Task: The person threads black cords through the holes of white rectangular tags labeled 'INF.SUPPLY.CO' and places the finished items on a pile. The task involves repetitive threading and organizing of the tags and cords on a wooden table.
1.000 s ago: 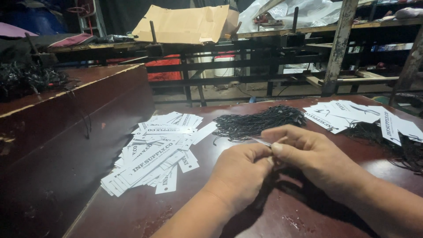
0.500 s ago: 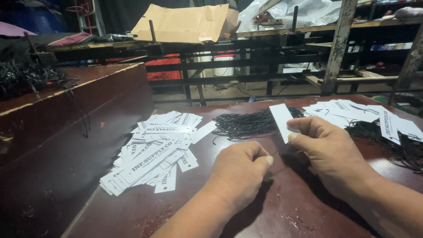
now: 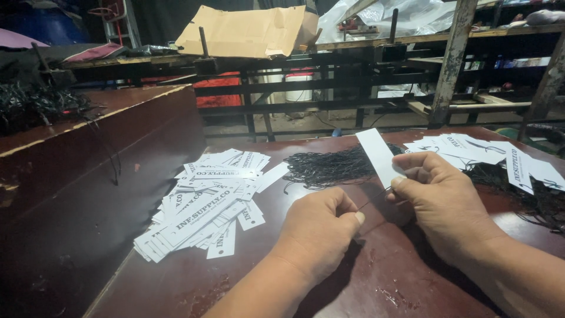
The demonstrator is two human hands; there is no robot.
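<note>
Tag (image 3: pixel 379 156), white, pinched upright in right hand (image 3: pixel 444 203); left hand (image 3: pixel 318 227) gripping thin black string (image 3: pixel 374 199). Keeping string taut, tag steady, likely helping threading.

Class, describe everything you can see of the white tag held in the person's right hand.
The white tag is a narrow, blank-faced strip, seemingly card, flat and uncreased. It stands tilted, its top leaning left, above the dark red table. The right hand pinches its lower end; a thin black string runs from there to the left hand.
</note>
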